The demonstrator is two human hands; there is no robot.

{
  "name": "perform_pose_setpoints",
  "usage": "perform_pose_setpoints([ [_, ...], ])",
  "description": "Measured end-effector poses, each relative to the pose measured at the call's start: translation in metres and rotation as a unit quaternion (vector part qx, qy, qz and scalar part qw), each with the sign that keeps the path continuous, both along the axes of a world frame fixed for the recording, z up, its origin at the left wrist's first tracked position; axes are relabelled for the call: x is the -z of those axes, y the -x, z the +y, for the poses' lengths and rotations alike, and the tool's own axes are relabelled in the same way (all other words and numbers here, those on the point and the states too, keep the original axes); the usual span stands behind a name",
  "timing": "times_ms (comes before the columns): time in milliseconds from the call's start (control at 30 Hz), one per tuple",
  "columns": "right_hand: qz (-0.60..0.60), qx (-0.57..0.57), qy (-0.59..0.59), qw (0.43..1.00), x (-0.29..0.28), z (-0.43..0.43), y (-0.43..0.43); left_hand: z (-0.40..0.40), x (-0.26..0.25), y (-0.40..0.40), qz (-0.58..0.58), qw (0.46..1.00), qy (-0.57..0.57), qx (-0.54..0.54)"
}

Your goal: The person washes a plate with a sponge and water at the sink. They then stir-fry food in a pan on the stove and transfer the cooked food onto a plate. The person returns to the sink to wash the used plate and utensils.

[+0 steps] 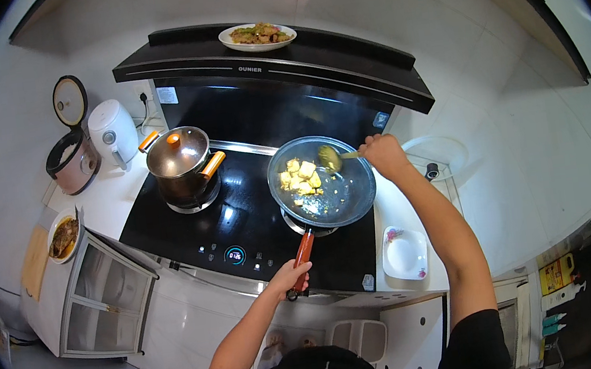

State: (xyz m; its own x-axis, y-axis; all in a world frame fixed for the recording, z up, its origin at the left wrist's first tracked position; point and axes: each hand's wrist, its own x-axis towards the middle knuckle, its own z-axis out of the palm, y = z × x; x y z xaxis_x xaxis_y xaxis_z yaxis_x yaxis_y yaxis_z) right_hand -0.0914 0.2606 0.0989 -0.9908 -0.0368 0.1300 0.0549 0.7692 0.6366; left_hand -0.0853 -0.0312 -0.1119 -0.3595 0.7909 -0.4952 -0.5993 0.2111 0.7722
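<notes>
My left hand (289, 277) grips the reddish-brown handle (303, 251) of a dark frying pan (350, 200), which sits over the right burner of a black glass cooktop (254, 211). Yellow pieces of food, perhaps tofu or egg (301, 178), lie heaped in the left part of the pan, with small crumbs scattered to their right. Above the pan's far right rim, my right hand (382, 155) is closed around the shaft of a ladle or cooking spoon (330, 159). Its bowl is inside the pan, just right of the yellow pieces; the far end of its handle is hidden by my hand.
A lidded pot (179, 171) stands on the left burner. Right of the cooktop lies a white floral dish (404, 253). The range hood (335, 60) carries a plate of food (259, 36). At left are an open rice cooker (72, 170), a white air fryer (113, 130) and a fish dish (64, 236).
</notes>
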Motion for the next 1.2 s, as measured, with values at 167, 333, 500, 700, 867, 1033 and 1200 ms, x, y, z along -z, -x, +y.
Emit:
perform_pose_setpoints([
  [167, 0.054, -0.116, 0.010, 0.992, -0.001, -0.026, -0.008, -0.001, 0.006, 0.000, -0.009, 1.000, 0.011, -0.016],
  [333, 0.112, -0.085, -0.054, 0.989, 0.009, -0.026, -0.017, -0.001, 0.003, 0.000, 0.000, 1.000, -0.011, 0.002],
  [500, 0.064, -0.075, -0.001, 0.995, 0.049, -0.004, -0.050, 0.001, 0.002, 0.000, 0.022, 1.000, 0.012, -0.001],
  [700, -0.024, -0.068, 0.124, 0.990, 0.105, 0.012, -0.105, 0.001, -0.001, -0.001, 0.068, 0.997, 0.040, 0.000],
  [867, 0.016, -0.037, 0.283, 0.958, 0.138, 0.005, -0.125, 0.000, 0.007, -0.002, 0.277, 0.958, 0.067, -0.019],
  [1033, 0.089, -0.040, 0.475, 0.875, 0.139, 0.017, -0.148, 0.032, -0.062, -0.031, 0.724, 0.681, 0.047, -0.099],
  [1200, 0.375, 0.113, 0.669, 0.632, 0.169, 0.091, -0.235, 0.109, -0.062, -0.090, 0.402, 0.903, -0.135, 0.065],
])
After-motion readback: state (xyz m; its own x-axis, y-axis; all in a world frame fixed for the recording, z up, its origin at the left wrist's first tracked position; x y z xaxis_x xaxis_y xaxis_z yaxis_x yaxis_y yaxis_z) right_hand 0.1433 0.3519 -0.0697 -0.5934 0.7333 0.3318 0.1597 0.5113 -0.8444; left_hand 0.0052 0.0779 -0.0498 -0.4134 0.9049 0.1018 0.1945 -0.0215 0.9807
